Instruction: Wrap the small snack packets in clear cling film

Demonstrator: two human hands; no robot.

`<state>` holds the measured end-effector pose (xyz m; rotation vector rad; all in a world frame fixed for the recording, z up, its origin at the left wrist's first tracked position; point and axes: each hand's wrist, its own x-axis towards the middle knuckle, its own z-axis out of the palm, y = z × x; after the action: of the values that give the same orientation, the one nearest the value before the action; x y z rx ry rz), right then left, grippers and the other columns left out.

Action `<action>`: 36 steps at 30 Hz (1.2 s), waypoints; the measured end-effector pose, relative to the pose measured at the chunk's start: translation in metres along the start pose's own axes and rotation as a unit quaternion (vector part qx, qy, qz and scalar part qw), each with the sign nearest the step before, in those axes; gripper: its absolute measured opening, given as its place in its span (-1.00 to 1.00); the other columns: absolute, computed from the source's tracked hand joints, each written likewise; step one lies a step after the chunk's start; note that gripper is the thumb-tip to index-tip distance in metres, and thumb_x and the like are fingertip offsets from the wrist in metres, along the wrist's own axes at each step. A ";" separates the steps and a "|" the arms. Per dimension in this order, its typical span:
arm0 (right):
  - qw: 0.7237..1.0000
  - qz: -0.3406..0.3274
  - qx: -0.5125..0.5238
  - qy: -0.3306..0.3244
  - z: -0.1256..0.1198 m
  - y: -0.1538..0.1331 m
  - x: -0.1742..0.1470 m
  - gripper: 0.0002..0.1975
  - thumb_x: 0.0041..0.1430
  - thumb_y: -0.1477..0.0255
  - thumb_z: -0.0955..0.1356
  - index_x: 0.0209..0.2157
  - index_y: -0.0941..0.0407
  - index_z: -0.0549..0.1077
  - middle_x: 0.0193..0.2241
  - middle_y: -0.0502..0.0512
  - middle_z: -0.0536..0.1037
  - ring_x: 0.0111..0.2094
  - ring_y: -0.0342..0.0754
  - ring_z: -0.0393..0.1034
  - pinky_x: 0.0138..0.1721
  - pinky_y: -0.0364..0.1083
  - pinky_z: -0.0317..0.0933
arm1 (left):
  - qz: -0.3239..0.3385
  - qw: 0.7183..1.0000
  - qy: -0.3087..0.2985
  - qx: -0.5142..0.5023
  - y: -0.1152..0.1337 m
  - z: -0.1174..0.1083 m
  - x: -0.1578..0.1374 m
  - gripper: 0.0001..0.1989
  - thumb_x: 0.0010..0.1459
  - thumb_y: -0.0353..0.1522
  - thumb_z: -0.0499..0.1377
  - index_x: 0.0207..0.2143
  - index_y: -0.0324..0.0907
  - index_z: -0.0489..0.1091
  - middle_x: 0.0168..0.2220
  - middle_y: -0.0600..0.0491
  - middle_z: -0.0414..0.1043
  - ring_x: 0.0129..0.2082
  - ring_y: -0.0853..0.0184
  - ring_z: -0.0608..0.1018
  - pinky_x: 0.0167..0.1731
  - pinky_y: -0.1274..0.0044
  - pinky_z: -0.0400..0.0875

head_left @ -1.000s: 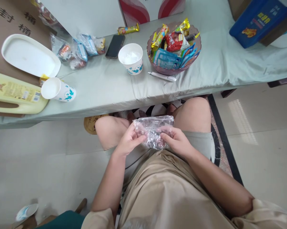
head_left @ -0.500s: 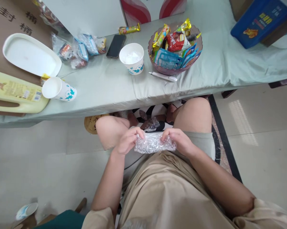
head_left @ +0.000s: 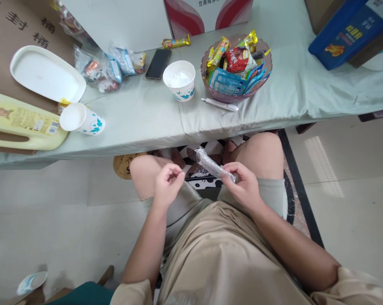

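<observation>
Above the lap [head_left: 180,212], the right hand [head_left: 240,184] holds crumpled clear wrap [head_left: 209,163], the left hand [head_left: 169,182] is curled apart from it, and on the table [head_left: 140,114] a cup [head_left: 180,90] stands beside a bowl [head_left: 240,98] of snacks [head_left: 239,59].

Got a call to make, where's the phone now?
In the head view, the phone lies on the tablecloth, upper left of centre, between the bagged snacks to its left and a paper cup to its right.

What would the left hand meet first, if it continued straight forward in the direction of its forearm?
The left hand would probably meet the front edge of the pale green tablecloth, though depth is unclear: it might pass above or below that edge.
</observation>
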<state>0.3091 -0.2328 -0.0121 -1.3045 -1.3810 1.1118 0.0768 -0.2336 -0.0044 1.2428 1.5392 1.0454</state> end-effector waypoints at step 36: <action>0.955 0.199 0.103 -0.196 0.033 0.048 0.003 -0.77 0.24 0.25 0.27 -0.24 0.12 0.38 -0.49 -0.07 0.39 -0.50 -0.19 0.19 -0.42 -0.16 0.11 | 0.085 0.963 0.129 0.221 0.073 -0.020 0.163 -0.77 -0.04 -0.51 0.27 -0.50 -0.12 0.22 -0.56 0.19 0.21 -0.52 0.42 0.33 -0.45 0.53 0.25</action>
<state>0.2852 -0.2286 -0.0653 -1.2843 -1.2580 1.8203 0.0567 -0.0635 0.0511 1.6158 1.9696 1.0350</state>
